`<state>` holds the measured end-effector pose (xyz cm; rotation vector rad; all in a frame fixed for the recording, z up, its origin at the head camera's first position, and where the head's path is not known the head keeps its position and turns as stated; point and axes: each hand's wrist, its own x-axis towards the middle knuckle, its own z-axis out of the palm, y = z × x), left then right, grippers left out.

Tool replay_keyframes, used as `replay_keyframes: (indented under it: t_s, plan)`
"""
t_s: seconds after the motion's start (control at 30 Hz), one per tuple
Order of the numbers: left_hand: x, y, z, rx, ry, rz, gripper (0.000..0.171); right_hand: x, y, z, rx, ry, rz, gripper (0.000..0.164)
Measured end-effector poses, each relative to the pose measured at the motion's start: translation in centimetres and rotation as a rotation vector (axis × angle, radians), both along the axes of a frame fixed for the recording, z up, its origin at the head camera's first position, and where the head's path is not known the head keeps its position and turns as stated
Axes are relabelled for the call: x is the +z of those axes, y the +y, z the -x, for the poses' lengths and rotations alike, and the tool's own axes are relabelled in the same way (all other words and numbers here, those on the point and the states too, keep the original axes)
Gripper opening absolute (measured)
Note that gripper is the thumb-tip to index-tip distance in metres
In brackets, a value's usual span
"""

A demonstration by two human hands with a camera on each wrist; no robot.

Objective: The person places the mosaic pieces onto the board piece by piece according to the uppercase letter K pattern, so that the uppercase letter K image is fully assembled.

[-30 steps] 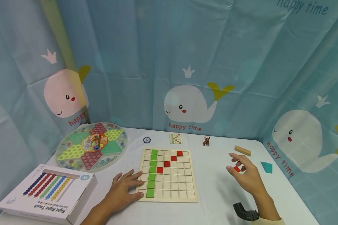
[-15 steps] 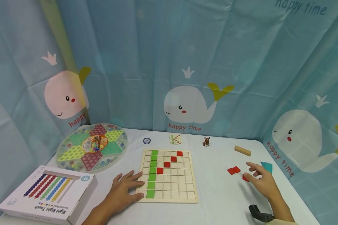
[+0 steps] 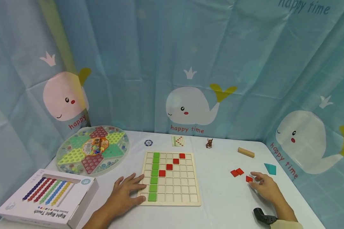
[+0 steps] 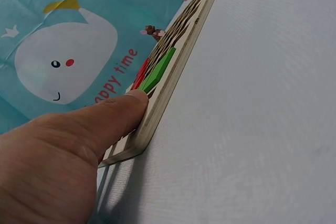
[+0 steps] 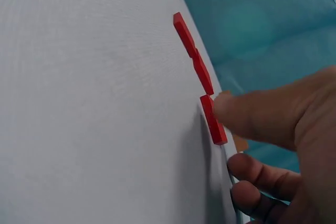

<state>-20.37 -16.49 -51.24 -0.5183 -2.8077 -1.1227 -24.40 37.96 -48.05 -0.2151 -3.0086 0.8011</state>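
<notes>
My left hand point(image 3: 127, 193) rests with spread fingers on the left edge of a wooden grid board point(image 3: 179, 199); its thumb point(image 4: 118, 111) lies on the rim in the left wrist view. Green square tiles point(image 3: 154, 180) fill one column of the board, and several red tiles point(image 3: 169, 167) run diagonally. My right hand point(image 3: 266, 188) is at a loose red tile point(image 3: 249, 179) on the table, index finger and thumb apart on either side. In the right wrist view the thumb point(image 5: 252, 111) overlaps that tile; the index fingertip is hidden. Two more red tiles point(image 3: 236, 172) lie just left, touching.
Behind the board are a poker chip point(image 3: 148, 143), a pattern card point(image 3: 178, 141) and a small animal figurine point(image 3: 209, 143). A wooden block point(image 3: 246, 152) and a teal piece point(image 3: 270, 169) lie at right. A round marble game board point(image 3: 93, 149) and a bead-toy box point(image 3: 47, 197) stand left.
My right hand has moved right and down to the loose red tile, uncovering the two red tiles beside it. My left hand has stayed on the board.
</notes>
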Motion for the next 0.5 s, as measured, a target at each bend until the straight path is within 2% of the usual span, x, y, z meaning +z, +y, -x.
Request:
replay_keyframes:
  t_s: [0.27,0.5]
  plan:
    - [0.0,-0.1,0.1,0.003,0.005,0.002,0.04,-0.6,-0.4,0.5,0.006,0.023,-0.064,0.033]
    - [0.1,0.0,0.0,-0.001,-0.01,0.006,0.04,-0.3,-1.1,-0.3,-0.06,0.049,0.004,0.033]
